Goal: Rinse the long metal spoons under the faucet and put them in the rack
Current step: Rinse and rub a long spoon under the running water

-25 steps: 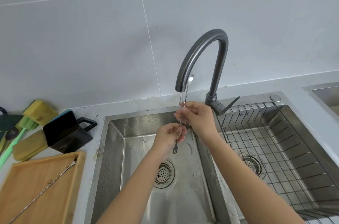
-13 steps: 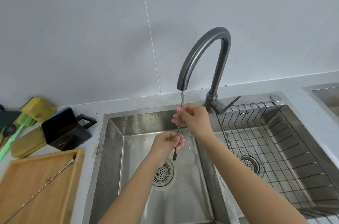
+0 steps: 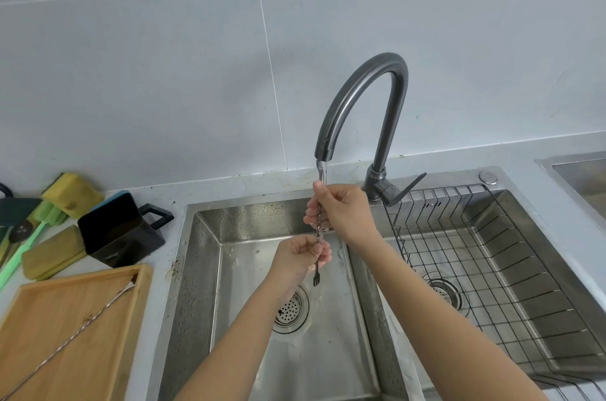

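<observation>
Under the faucet (image 3: 364, 98), a long metal spoon (image 3: 318, 236) with a twisted stem stands nearly upright over the left sink basin (image 3: 203, 269), its top in the running water and its small forked end pointing down. The right hand (image 3: 341, 213) grasps the upper stem with curled fingers, while the left hand (image 3: 300, 256) pinches it lower down. A second long spoon (image 3: 70, 340) lies diagonally on the wooden tray (image 3: 65, 318) at left, and the wire rack (image 3: 485, 269) sits in the right basin.
</observation>
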